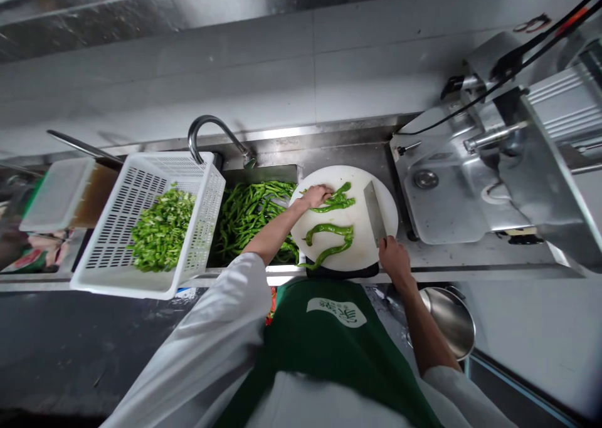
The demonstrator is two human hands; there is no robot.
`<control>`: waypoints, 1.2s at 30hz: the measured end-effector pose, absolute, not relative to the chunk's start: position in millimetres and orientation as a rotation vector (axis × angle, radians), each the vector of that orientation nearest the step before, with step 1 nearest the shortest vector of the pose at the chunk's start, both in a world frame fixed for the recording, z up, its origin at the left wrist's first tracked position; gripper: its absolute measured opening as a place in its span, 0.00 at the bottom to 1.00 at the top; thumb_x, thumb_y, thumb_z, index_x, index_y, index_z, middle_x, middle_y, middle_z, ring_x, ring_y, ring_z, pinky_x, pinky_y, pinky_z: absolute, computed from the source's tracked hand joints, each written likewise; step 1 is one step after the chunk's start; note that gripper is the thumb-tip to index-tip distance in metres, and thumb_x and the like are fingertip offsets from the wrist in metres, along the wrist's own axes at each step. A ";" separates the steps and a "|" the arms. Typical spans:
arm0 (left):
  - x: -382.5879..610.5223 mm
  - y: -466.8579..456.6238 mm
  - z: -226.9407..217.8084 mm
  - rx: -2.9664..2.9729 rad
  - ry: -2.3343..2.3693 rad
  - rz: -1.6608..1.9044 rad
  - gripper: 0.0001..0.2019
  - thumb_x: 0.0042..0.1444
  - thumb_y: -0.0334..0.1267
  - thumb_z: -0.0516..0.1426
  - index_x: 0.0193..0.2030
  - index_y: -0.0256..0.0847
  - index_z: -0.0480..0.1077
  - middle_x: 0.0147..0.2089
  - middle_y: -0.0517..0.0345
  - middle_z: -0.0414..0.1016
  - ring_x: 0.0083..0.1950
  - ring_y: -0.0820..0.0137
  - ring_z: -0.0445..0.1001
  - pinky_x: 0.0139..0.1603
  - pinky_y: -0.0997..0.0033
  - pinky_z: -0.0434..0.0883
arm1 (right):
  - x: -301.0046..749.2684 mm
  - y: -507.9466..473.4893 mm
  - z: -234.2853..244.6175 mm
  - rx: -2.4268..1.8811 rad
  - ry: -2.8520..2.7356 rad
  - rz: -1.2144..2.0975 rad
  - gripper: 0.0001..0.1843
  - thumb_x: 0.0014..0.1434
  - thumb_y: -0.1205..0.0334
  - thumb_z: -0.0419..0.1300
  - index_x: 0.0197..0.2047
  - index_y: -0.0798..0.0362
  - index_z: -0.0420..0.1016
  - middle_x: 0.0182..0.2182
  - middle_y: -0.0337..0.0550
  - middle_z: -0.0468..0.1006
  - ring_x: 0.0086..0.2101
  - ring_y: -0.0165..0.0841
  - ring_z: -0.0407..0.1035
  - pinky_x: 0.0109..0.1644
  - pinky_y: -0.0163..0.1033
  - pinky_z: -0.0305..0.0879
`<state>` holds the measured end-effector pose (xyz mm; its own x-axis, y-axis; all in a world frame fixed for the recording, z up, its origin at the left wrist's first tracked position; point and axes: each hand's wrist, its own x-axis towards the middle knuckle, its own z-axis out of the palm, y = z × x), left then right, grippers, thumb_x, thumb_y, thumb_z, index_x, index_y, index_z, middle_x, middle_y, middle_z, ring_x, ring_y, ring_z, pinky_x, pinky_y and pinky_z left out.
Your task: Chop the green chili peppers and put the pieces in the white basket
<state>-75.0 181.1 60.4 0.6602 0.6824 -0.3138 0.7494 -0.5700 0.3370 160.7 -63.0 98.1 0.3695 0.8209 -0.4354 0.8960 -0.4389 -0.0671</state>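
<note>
On the round white cutting board (pixel 362 252), my left hand (pixel 317 196) is closed over a small bunch of green chili peppers (pixel 341 199), whose ends point right. My right hand (pixel 394 255) grips the handle of a cleaver (pixel 374 212). Its broad blade lies over the right part of the board, apart from the peppers. Nearer to me, more long green peppers (pixel 332 240) lie loose on the board, one reaching past its front left edge. Many whole peppers (pixel 254 215) fill the sink left of the board.
A white plastic basket (pixel 162 287) with chopped green peppers (pixel 162 230) stands left of the sink. A curved faucet (pixel 211 121) arches behind it. At right sits a metal slicing machine (pixel 446 190); below the counter, a steel pot (pixel 449 321).
</note>
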 end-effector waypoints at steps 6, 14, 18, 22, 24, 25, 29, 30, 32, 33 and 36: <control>-70.8 170.3 68.9 2.416 1.197 -0.319 0.24 0.74 0.49 0.48 0.72 0.48 0.68 0.65 0.45 0.72 0.64 0.53 0.73 0.63 0.54 0.71 | 156.3 -59.0 95.8 2.423 1.547 -0.606 0.19 0.77 0.58 0.45 0.54 0.60 0.73 0.43 0.62 0.83 0.44 0.45 0.81 0.47 0.42 0.69; -87.5 116.9 63.5 2.564 1.138 -0.313 0.29 0.75 0.45 0.46 0.80 0.44 0.50 0.75 0.39 0.59 0.73 0.46 0.59 0.70 0.36 0.60 | 151.2 -29.7 105.0 2.346 1.688 -0.491 0.20 0.77 0.60 0.42 0.55 0.61 0.71 0.42 0.63 0.83 0.45 0.46 0.81 0.50 0.43 0.70; -83.9 118.6 65.5 2.498 1.206 -0.267 0.29 0.74 0.46 0.49 0.79 0.48 0.52 0.75 0.41 0.59 0.72 0.48 0.60 0.70 0.39 0.59 | 131.5 -18.9 109.8 2.207 1.771 -0.498 0.20 0.77 0.63 0.41 0.56 0.60 0.71 0.42 0.63 0.83 0.45 0.46 0.82 0.50 0.43 0.71; -76.2 129.7 71.7 2.431 1.260 -0.213 0.32 0.71 0.50 0.56 0.77 0.45 0.56 0.70 0.41 0.64 0.67 0.50 0.65 0.66 0.49 0.65 | 121.1 -23.5 115.0 2.126 1.797 -0.569 0.21 0.77 0.61 0.41 0.56 0.60 0.71 0.43 0.62 0.84 0.46 0.45 0.81 0.51 0.43 0.70; -74.2 124.4 75.5 2.443 1.334 -0.137 0.31 0.71 0.52 0.54 0.75 0.41 0.59 0.69 0.39 0.65 0.68 0.49 0.65 0.67 0.48 0.63 | 124.3 -27.1 117.5 2.157 1.771 -0.580 0.21 0.77 0.59 0.41 0.56 0.60 0.71 0.44 0.62 0.83 0.46 0.45 0.81 0.51 0.43 0.70; -73.7 116.7 77.2 2.467 1.356 -0.086 0.29 0.72 0.53 0.53 0.74 0.39 0.62 0.68 0.38 0.66 0.68 0.49 0.64 0.68 0.47 0.62 | 127.4 -28.9 118.2 2.179 1.751 -0.582 0.22 0.77 0.58 0.41 0.56 0.59 0.71 0.44 0.63 0.83 0.46 0.46 0.81 0.51 0.43 0.70; -73.0 55.7 77.3 2.595 1.107 -0.084 0.26 0.72 0.57 0.50 0.61 0.39 0.74 0.61 0.39 0.73 0.65 0.50 0.68 0.67 0.51 0.63 | 139.6 -36.8 116.0 2.228 1.684 -0.613 0.22 0.78 0.57 0.41 0.56 0.59 0.71 0.43 0.63 0.83 0.45 0.46 0.81 0.50 0.43 0.69; -73.0 37.8 74.7 2.599 1.038 -0.166 0.25 0.71 0.57 0.52 0.59 0.40 0.76 0.59 0.39 0.75 0.63 0.50 0.70 0.66 0.51 0.65 | 141.2 -38.8 114.2 2.235 1.670 -0.623 0.22 0.78 0.57 0.41 0.56 0.59 0.71 0.43 0.63 0.84 0.45 0.46 0.81 0.50 0.43 0.69; -72.8 8.5 67.6 2.578 0.990 -0.331 0.22 0.69 0.54 0.56 0.60 0.42 0.76 0.58 0.41 0.76 0.60 0.51 0.74 0.63 0.52 0.68 | 141.9 -42.3 110.3 2.248 1.648 -0.638 0.22 0.78 0.57 0.41 0.57 0.59 0.71 0.43 0.63 0.84 0.45 0.46 0.81 0.50 0.43 0.69; -72.5 -0.5 64.0 2.568 0.998 -0.387 0.20 0.70 0.49 0.56 0.62 0.43 0.75 0.58 0.42 0.77 0.58 0.52 0.75 0.61 0.53 0.70 | 141.3 -43.7 108.5 2.254 1.639 -0.643 0.22 0.78 0.57 0.40 0.57 0.59 0.71 0.43 0.63 0.84 0.45 0.46 0.81 0.50 0.43 0.69; -71.4 -1.5 58.8 2.566 1.065 -0.441 0.21 0.72 0.34 0.49 0.67 0.44 0.71 0.61 0.42 0.76 0.58 0.55 0.77 0.60 0.54 0.72 | 138.8 -46.5 104.4 2.270 1.645 -0.651 0.22 0.78 0.57 0.41 0.57 0.59 0.71 0.43 0.63 0.83 0.46 0.45 0.81 0.51 0.43 0.69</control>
<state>-71.4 -1.5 58.8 0.6733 0.6215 -0.4006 0.7227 -0.6677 0.1787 138.8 -46.5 104.4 0.2574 0.8269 -0.5000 0.9451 -0.3233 -0.0481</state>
